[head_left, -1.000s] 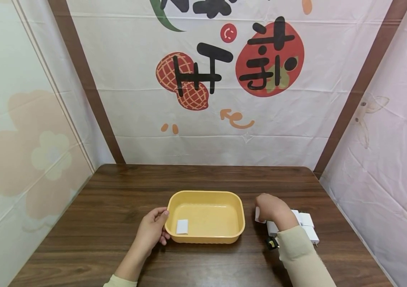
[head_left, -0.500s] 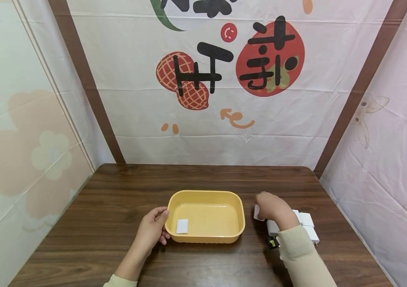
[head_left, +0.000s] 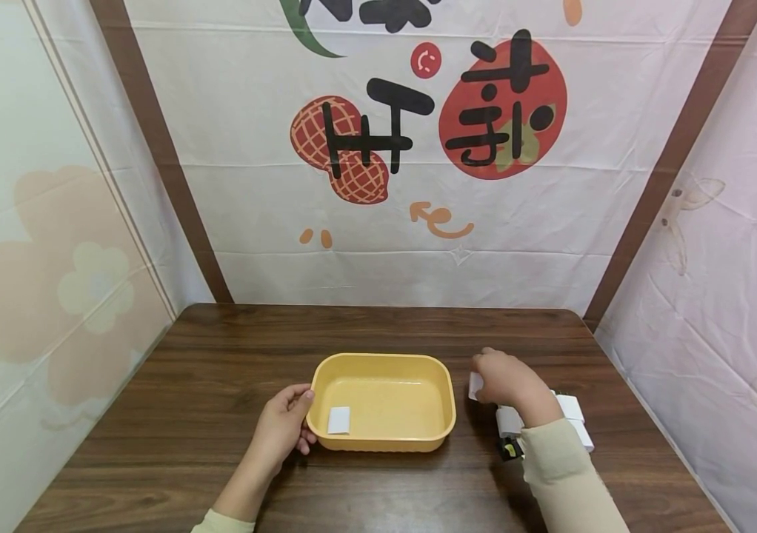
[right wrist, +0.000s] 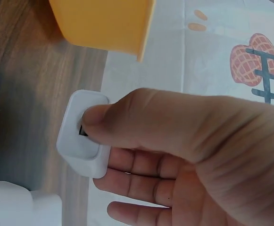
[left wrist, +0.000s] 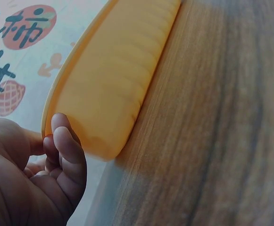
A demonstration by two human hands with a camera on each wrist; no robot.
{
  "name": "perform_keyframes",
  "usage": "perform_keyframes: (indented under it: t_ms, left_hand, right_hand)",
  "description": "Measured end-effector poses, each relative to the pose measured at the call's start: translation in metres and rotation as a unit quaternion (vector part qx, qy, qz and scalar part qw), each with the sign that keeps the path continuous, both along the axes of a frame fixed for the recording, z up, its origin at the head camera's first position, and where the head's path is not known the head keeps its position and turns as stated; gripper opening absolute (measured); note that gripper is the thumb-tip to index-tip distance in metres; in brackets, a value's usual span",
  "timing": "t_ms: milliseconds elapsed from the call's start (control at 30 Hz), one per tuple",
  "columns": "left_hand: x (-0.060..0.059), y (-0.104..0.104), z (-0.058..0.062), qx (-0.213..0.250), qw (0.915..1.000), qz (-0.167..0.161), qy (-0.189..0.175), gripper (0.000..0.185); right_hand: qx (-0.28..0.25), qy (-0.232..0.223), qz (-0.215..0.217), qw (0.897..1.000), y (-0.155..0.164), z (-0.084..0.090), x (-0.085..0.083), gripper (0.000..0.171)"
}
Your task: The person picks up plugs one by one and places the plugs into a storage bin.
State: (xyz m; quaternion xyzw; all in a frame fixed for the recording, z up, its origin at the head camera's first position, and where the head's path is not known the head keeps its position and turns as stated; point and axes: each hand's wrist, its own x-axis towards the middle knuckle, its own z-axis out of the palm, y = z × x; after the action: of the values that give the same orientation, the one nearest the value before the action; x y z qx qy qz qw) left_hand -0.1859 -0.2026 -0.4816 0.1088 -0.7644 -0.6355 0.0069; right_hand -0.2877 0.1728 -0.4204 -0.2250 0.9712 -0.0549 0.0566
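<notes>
Has a white charger [head_left: 475,386] pinched in the right hand [head_left: 510,383], with the thumb on its face beside a dark slot [right wrist: 83,131]. Lies just off the right short end of the yellow tray [head_left: 392,418], apart from it; cannot tell whether lifted off the worktop [head_left: 378,492]. Runs lengthwise left to right, that tray, with its raised right wall toward the charger. Is held at the opposite, left end by the left hand [head_left: 283,423]. Contains a white block [head_left: 338,420] near the front left corner. Includes, around the right wrist, more white chargers [head_left: 570,407] and a black plug [head_left: 509,448].
</notes>
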Motion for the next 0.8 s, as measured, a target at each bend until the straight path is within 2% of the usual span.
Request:
perform_keyframes:
  t_ms: [233,533,800]
  left_hand:
    - [0.0,0.001,0.001,0.001,1.0,0.0,0.001,0.038]
    - [-0.001,-0.001,0.0,0.006,1.0,0.0,0.001,0.037]
    - [-0.002,-0.001,-0.002,0.01,0.9999,0.003,0.001,0.036]
  right_hand:
    - [-0.01,0.018,0.009,1.0,0.003,0.006,0.001,0.04]
    - [-0.028,0.059,0.033,0.997,0.003,0.013,0.004,0.042]
    - [-0.04,0.054,0.041,0.997,0.0,0.017,0.008,0.042]
